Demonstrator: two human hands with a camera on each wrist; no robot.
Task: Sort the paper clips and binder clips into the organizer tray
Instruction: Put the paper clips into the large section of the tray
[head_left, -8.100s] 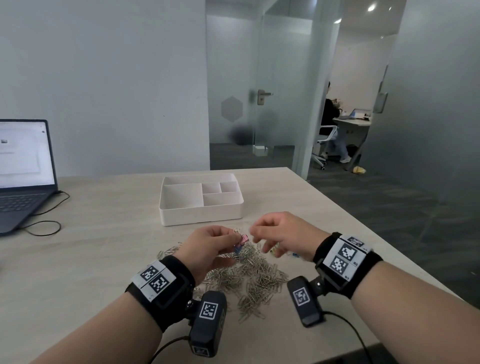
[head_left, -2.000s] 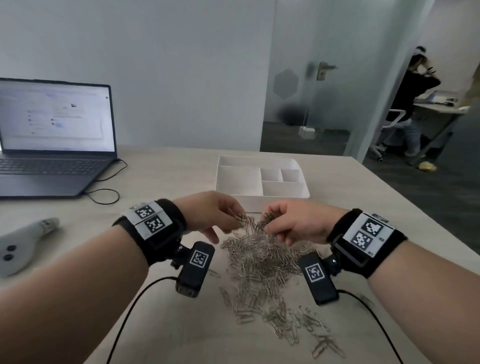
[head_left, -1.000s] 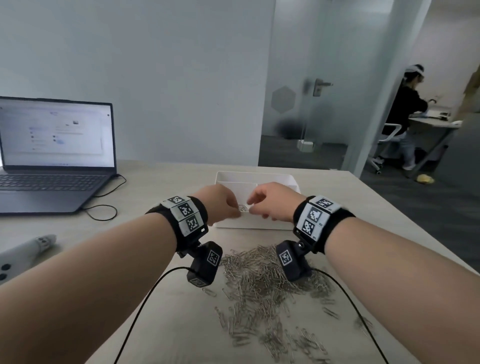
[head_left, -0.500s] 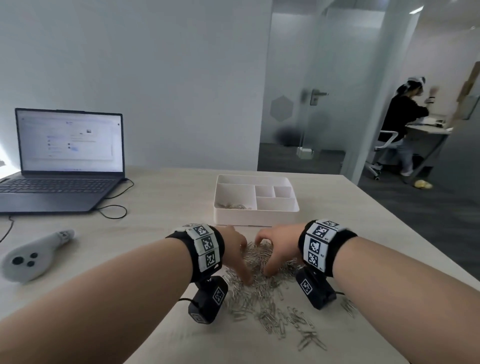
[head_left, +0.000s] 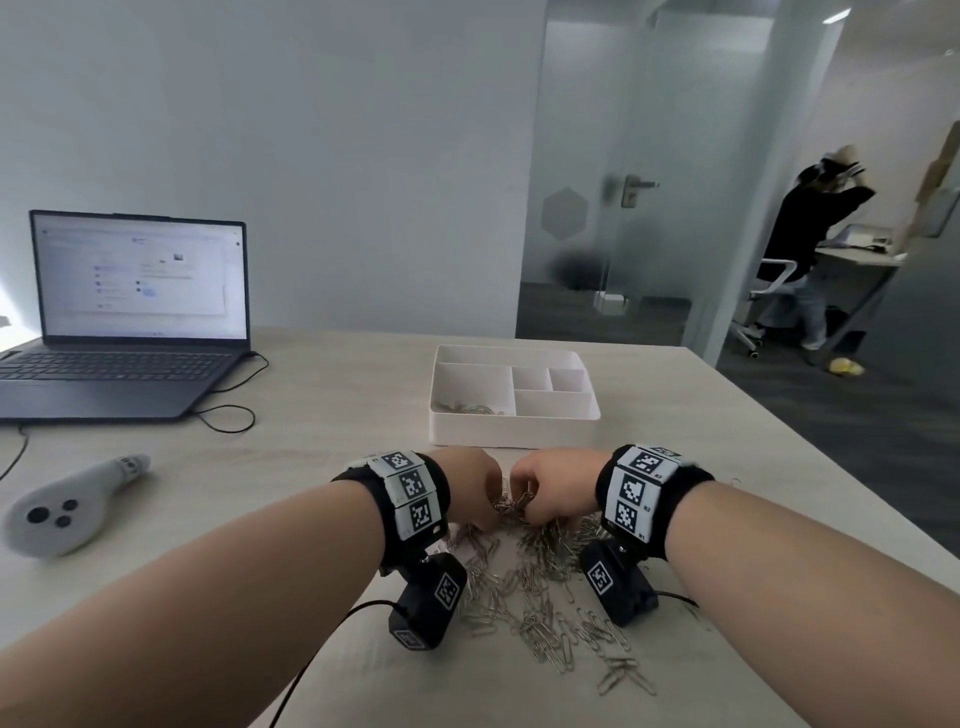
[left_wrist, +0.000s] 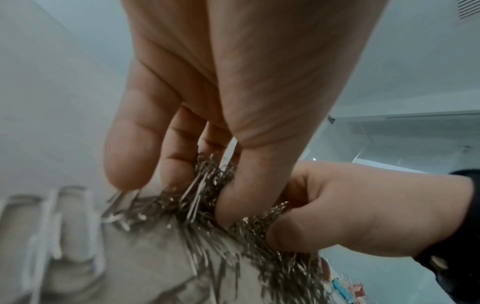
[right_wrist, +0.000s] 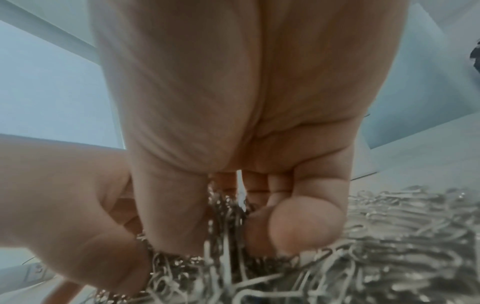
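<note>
A heap of silver paper clips (head_left: 540, 587) lies on the table in front of me. My left hand (head_left: 475, 493) and right hand (head_left: 545, 488) meet over its far end, fingers curled down into it. In the left wrist view my left hand (left_wrist: 215, 185) pinches a bunch of paper clips (left_wrist: 205, 185) between thumb and fingers. In the right wrist view my right hand (right_wrist: 233, 222) grips a clump of paper clips (right_wrist: 226, 209). The white organizer tray (head_left: 514, 431) stands just beyond, with a few clips (head_left: 467, 408) in its large left compartment. Blue and pink binder clips (left_wrist: 348, 290) show blurred at the heap's edge.
An open laptop (head_left: 130, 322) with a black cable (head_left: 228, 415) sits at the back left. A grey handheld device (head_left: 67, 512) lies on the left. The table's right edge (head_left: 831, 462) drops to the floor. A person (head_left: 810, 244) stands at a desk behind glass.
A second ago both hands were over the tray's left compartment, where clips now lie. They came back to the heap and have closed on fresh bunches of clips.
</note>
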